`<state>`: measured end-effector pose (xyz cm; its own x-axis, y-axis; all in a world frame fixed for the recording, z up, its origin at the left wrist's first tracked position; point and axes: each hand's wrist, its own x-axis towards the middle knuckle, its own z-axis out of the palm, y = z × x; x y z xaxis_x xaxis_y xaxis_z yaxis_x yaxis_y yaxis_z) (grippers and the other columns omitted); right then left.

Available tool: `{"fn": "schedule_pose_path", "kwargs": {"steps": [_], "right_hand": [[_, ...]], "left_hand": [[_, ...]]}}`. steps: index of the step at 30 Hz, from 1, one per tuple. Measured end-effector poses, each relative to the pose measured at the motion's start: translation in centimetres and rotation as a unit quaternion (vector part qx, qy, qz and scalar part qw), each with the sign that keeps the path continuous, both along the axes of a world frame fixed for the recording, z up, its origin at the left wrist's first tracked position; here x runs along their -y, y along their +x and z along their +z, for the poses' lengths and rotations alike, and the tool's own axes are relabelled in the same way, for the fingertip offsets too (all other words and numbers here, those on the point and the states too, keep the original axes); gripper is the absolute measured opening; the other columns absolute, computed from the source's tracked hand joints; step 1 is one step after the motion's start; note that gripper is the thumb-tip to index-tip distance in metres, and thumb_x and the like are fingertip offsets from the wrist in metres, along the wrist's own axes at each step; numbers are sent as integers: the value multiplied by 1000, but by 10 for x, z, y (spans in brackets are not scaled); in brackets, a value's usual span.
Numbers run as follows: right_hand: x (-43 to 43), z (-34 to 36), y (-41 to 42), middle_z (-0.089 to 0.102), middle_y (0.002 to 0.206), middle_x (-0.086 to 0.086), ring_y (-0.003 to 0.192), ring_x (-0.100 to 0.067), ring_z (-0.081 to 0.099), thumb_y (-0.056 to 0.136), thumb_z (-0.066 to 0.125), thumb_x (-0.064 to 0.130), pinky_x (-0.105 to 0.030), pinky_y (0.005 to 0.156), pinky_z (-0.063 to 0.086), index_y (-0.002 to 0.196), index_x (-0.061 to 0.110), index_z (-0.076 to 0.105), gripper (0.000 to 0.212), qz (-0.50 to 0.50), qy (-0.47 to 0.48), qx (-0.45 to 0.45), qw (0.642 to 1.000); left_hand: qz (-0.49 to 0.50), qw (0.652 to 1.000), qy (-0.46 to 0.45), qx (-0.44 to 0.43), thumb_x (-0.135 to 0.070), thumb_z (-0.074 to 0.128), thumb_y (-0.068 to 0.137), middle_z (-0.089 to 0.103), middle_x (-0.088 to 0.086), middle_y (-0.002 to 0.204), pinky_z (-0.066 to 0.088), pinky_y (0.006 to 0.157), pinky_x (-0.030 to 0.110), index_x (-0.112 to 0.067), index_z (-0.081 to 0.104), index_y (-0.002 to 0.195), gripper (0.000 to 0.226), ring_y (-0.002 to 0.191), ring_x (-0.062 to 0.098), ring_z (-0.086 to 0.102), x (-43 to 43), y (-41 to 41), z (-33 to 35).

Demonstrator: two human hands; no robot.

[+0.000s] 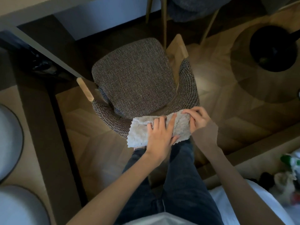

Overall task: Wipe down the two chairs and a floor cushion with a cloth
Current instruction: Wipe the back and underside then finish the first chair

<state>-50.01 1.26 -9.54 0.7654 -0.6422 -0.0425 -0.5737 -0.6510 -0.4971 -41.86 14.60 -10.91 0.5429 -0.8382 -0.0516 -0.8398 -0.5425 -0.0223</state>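
You are standing behind the brown woven-fabric chair with a curved back and pale wooden legs (134, 78), and you are working along the top of its backrest. The shaggy beige rectangular cloth (139, 135) is lying draped over that backrest rim, directly under both grips.

Your left grip (159, 135) is pressing down on the middle of the cloth, with its fingers fairly straight and spread and nothing enclosed in it. Your right grip (198, 119) is pinching the end of the cloth just beside the left grip, with its fingers curling over the fabric's edge.

On progress, you are judged to be dealing with one chair only. The frame is not showing whether the seat, just beyond the grips, has been wiped. A dark grey upholstered chair with pale legs (186, 10) is standing well beyond the grips and no grip is touching it. A pale grey round padded shape (9, 140) is sitting well apart from the left grip; it may be the floor cushion, but this cannot be confirmed.
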Motion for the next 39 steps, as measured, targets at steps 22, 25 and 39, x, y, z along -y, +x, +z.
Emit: {"fn": "schedule_pose_path", "kwargs": {"steps": [22, 25, 39], "right_hand": [[220, -89, 81, 63, 107, 0, 92, -19, 62, 92, 52, 3, -36, 79, 51, 100, 24, 71, 29, 192, 153, -70, 967], [241, -107, 99, 63, 105, -1, 92, -19, 62, 90, 50, 1, -27, 78, 46, 99, 24, 71, 32, 169, 154, -68, 971], [309, -98, 227, 58, 116, -8, 103, -9, 54, 92, 47, -4, -2, 87, 35, 111, 14, 68, 33, 127, 106, 120, 979]], "left_hand": [[272, 933, 192, -136, -46, 51, 93, 35, 12, 129, 36, 93, 38, -2, 6, 149, 84, 115, 27, 39, 242, 5, -46], [298, 919, 191, -174, -46, 53, 92, 30, 14, 134, 35, 97, 40, -3, 0, 150, 90, 119, 28, 37, 267, 23, -72], [338, 857, -280, -270, -15, 50, 98, 37, 16, 139, 39, 102, 44, -9, 11, 152, 67, 120, 30, 44, 317, 157, -111]]}}
